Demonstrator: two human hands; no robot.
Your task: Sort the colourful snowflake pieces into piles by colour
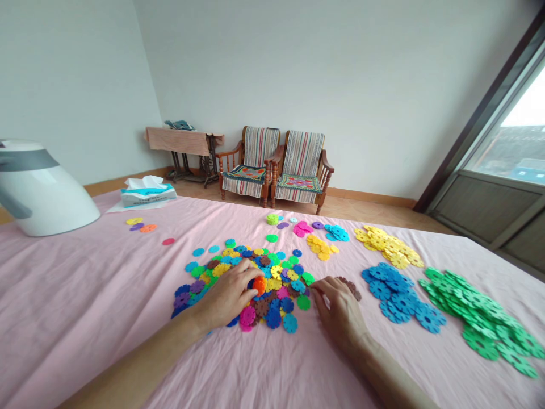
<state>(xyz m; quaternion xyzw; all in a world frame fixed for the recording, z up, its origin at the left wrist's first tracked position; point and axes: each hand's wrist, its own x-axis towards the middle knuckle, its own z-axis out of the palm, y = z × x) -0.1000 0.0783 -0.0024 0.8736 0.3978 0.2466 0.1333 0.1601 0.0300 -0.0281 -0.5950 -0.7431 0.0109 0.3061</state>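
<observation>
The step in hand appears to be 2-handed picking: the left hand (225,294) pinches orange discs (259,286) at the mixed pile (221,269), near centre, the right hand's (344,309) fingers sit narrow at its right edge, contents indeterminable, and the next move calls for a steady left pinch.

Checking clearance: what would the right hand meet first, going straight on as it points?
Right hand likely meets the green flower-shaped disc by its fingertips, at the mixed pile's edge; depth unclear, possibly touching.
</observation>
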